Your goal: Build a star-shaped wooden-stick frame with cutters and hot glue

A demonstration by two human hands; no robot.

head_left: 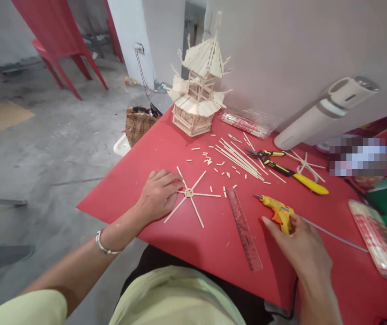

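Observation:
A six-armed star of thin sticks (198,212) lies on the red table, its arms meeting at a small ring. My left hand (159,194) rests beside it, fingers curled over the end of its left arm; whether they grip it is hidden. On the right, a yellow glue gun (283,217) has its nozzle pointing left. My right hand (298,239) is at its handle, thumb apart on the near side and fingers behind the grip. Between the star and the glue gun lies a clear ruler (244,230). Short cut pieces are scattered behind the star.
A stick pagoda (196,101) stands at the back of the red table (200,253). Long sticks (239,158), yellow-black pliers (291,174), another star (304,163) and a white bottle (325,113) are behind the glue gun. Packed sticks (379,241) lie at right.

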